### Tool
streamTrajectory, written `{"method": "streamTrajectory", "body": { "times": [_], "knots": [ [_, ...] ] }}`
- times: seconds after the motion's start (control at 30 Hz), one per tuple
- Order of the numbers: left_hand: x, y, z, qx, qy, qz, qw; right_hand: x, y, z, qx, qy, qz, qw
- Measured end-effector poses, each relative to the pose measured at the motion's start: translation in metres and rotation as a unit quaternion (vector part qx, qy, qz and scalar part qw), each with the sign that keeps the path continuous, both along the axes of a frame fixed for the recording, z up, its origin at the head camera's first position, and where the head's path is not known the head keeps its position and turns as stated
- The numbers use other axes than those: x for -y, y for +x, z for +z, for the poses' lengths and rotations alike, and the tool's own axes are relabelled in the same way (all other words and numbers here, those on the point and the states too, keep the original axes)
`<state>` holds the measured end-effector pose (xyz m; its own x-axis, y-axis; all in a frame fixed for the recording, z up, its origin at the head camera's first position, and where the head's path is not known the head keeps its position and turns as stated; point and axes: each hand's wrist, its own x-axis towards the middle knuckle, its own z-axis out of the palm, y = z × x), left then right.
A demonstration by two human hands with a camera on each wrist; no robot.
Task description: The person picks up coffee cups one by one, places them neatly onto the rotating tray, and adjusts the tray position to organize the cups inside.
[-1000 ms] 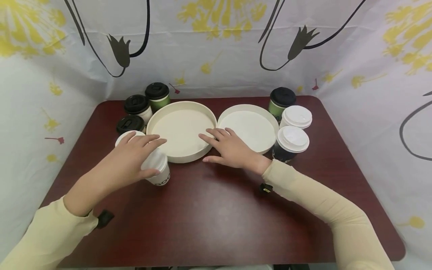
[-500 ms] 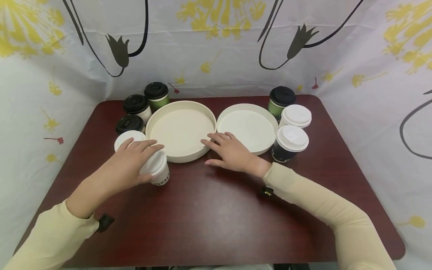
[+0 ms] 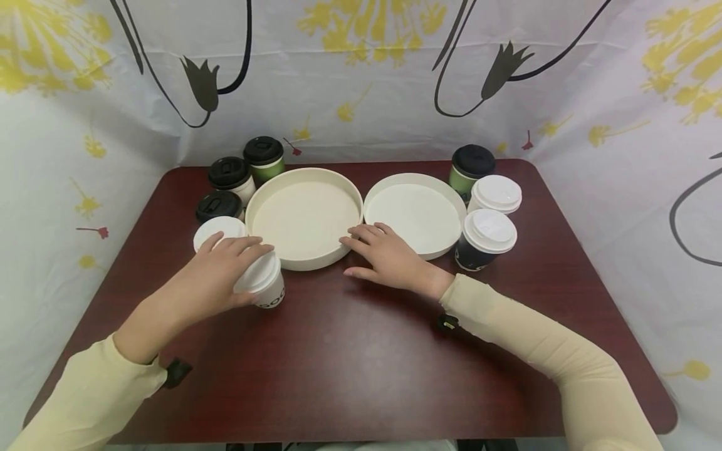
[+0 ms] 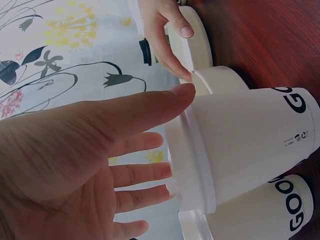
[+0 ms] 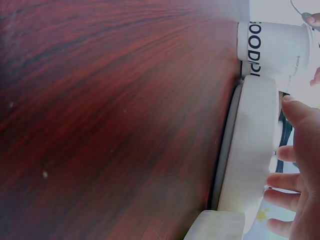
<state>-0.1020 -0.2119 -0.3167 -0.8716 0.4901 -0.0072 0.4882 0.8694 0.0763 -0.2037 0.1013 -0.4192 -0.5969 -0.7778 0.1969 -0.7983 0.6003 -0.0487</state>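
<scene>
My left hand hovers close over a white paper cup at the left, its thumb by the edge of the white lid. In the left wrist view its fingers stretch fairly straight, with their tips right at the lid's top. A second white-lidded cup stands just behind, partly covered by the hand. My right hand, fingers spread and relaxed, is over the near rims where the larger cream round tray meets the smaller white round tray. It holds nothing.
Behind the left hand stand black-lidded cups: one low, one white, one green. At the right are a green black-lidded cup, a white-lidded cup and a dark white-lidded cup. Printed cloth walls the dark red table.
My left hand has drawn in slightly, its thumb now nearer the front cup's lid. My right hand has lowered a little toward me. The cups and trays stay put.
</scene>
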Motion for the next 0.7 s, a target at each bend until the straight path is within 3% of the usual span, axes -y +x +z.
{"method": "streamTrajectory", "body": {
  "times": [0.7],
  "knots": [
    [0.0004, 0.0002, 0.0011, 0.016, -0.002, 0.008, 0.9998, 0.0001, 0.0001, -0.0045, 0.005, -0.010, 0.007, 1.000]
  ]
}}
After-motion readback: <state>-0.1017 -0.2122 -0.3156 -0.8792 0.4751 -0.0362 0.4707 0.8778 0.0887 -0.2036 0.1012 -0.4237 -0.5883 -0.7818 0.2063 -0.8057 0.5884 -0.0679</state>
